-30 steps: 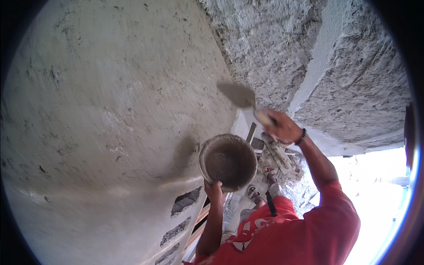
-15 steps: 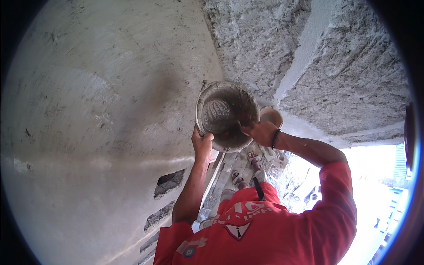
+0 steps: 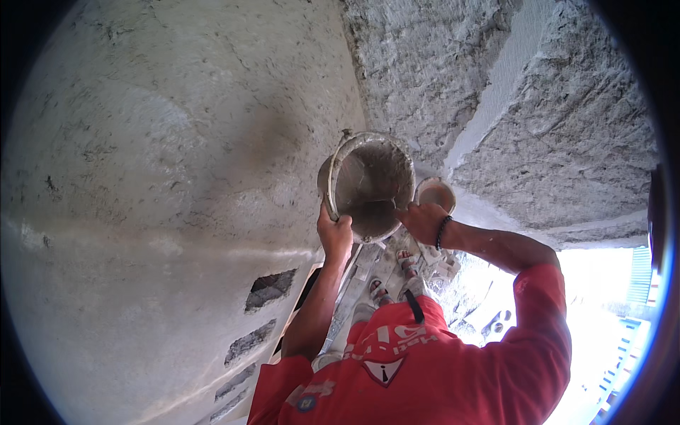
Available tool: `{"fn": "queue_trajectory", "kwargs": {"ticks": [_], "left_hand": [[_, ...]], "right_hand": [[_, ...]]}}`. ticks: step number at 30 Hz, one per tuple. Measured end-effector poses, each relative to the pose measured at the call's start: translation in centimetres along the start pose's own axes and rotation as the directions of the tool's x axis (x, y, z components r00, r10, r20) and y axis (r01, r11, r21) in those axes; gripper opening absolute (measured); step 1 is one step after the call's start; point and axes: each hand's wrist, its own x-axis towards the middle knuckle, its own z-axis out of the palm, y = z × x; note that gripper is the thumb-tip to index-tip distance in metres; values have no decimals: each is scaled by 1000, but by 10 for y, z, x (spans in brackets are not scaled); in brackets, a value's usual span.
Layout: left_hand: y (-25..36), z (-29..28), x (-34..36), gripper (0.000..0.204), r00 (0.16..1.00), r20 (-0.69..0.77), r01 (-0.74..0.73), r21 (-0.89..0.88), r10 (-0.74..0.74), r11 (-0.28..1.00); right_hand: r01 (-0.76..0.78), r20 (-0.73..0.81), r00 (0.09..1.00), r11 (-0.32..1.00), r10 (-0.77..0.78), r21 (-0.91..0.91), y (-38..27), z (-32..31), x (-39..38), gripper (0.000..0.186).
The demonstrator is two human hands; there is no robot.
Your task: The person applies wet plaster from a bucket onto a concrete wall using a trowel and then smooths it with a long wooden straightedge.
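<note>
A mortar-caked bucket (image 3: 375,166) is tilted so that its mouth faces me, with grey residue on its inner wall. My left hand (image 3: 335,232) grips the left lower part of its rim, thumb on the near side. My right hand (image 3: 423,222), with a dark beaded bracelet at the wrist, is closed at the bucket's lower right edge. What it holds is hard to make out; a dark shape (image 3: 377,218) lies inside the bucket beside it. Just beyond the right hand is a smaller, reddish-brown round container (image 3: 436,193).
A smooth plastered wall (image 3: 142,177) with several rough rectangular recesses (image 3: 270,290) rises on my left. Rough grey wall (image 3: 567,127) crossed by a smoother strip (image 3: 489,92) is ahead and right. My sandalled feet (image 3: 379,290) stand on dusty planks below. Bright open space lies right.
The bucket has turned slightly and shifted a little right, its inside now showing smoother. My left hand has moved right with it. My right hand stays by the rim, slightly lower.
</note>
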Motion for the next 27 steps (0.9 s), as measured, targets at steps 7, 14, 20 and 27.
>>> {"fn": "queue_trajectory", "kwargs": {"ticks": [7,14,20,27], "left_hand": [[8,9,0,60,998,-49,-41,82,45,996],[17,34,-9,59,981,-119,-150,13,151,989],[5,28,-15,58,975,-119,-182,44,186,982],[25,29,-12,62,923,-139,-345,117,359,931]], "right_hand": [[-172,-205,967,982,154,-73,1,-72,-7,44],[-128,-182,978,981,100,-149,3,-9,27,45],[-21,111,994,1000,19,16,3,-69,14,41],[-74,52,996,997,72,33,34,-91,52,26]]}}
